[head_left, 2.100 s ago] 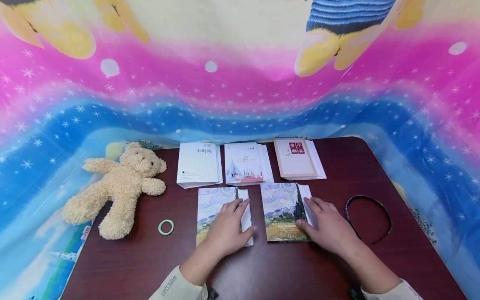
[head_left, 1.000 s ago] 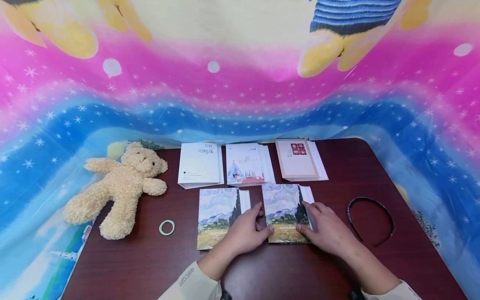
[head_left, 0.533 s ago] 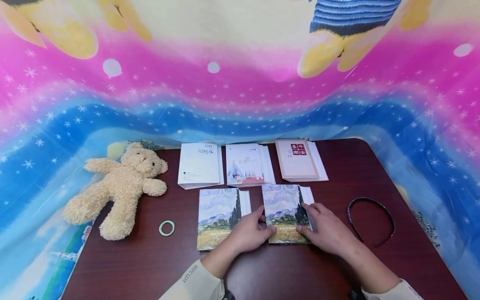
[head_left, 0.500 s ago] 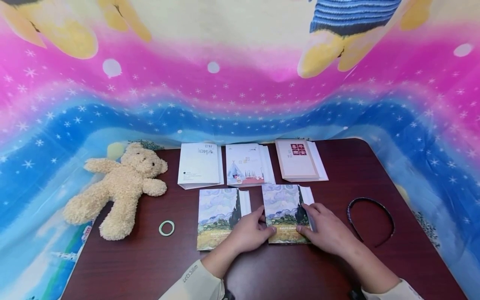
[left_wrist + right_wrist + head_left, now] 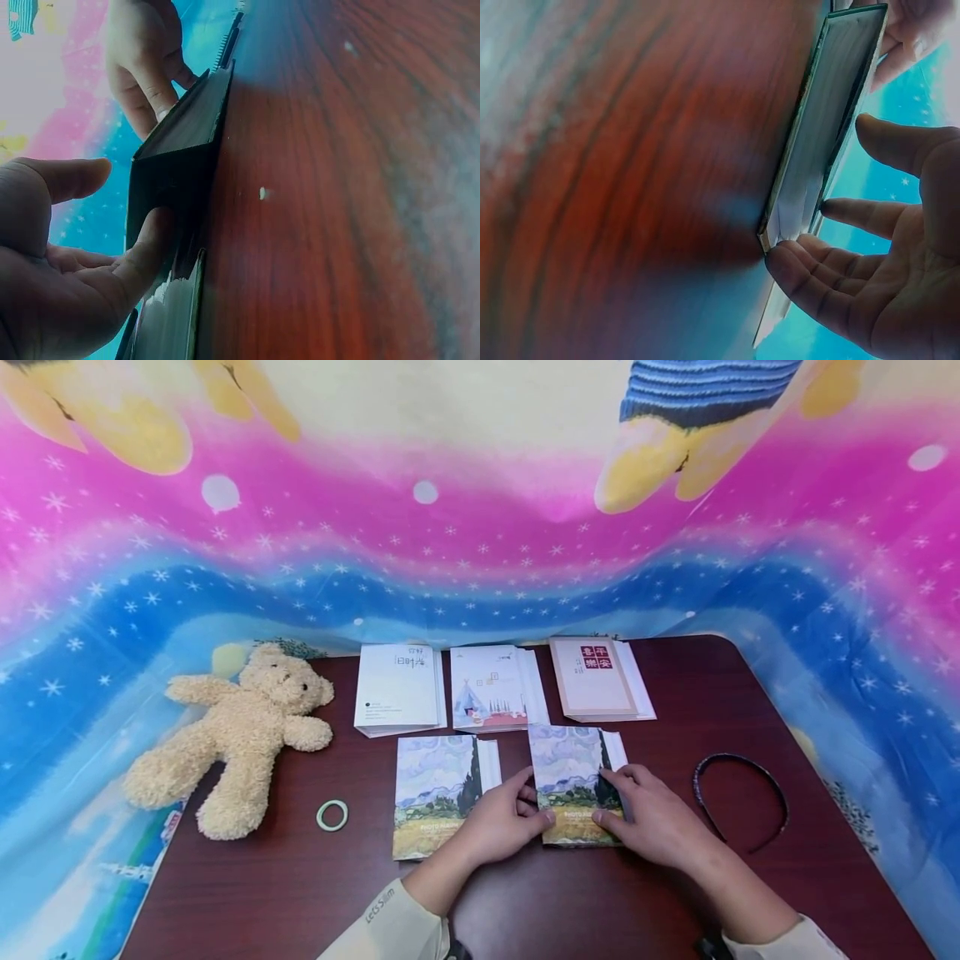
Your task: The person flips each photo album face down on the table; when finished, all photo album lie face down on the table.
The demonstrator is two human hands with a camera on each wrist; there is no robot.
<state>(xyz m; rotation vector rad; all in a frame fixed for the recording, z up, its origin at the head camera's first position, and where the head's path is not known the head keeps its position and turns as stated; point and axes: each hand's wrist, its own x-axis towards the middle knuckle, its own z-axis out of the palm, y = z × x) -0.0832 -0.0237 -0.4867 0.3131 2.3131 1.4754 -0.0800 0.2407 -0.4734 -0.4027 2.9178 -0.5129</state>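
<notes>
Two photo albums with the same painted landscape cover lie side by side on the table. My left hand [image 5: 501, 822] touches the spine of the right album [image 5: 566, 768] with its fingers; in the left wrist view a fingertip [image 5: 157, 221] lies on the dark spine and the thumb stands off it. At that album's opposite side is my right hand [image 5: 660, 814]. Its fingertips [image 5: 780, 255] touch the page edge in the right wrist view, while the thumb stays apart from the cover. The left album [image 5: 435, 777] is beside my left hand, partly covered by the wrist.
Three more albums stand in a back row: a white one [image 5: 397, 689], one with a tent picture [image 5: 487, 689] and a beige one [image 5: 596, 681]. A teddy bear [image 5: 251, 735] and a pale green ring [image 5: 332, 815] are at left, a dark headband [image 5: 741, 758] at right.
My left hand has gone from the left album to the right album's spine. Within the last half second the right album's cover has shifted slightly right. My right hand stays at its page side.
</notes>
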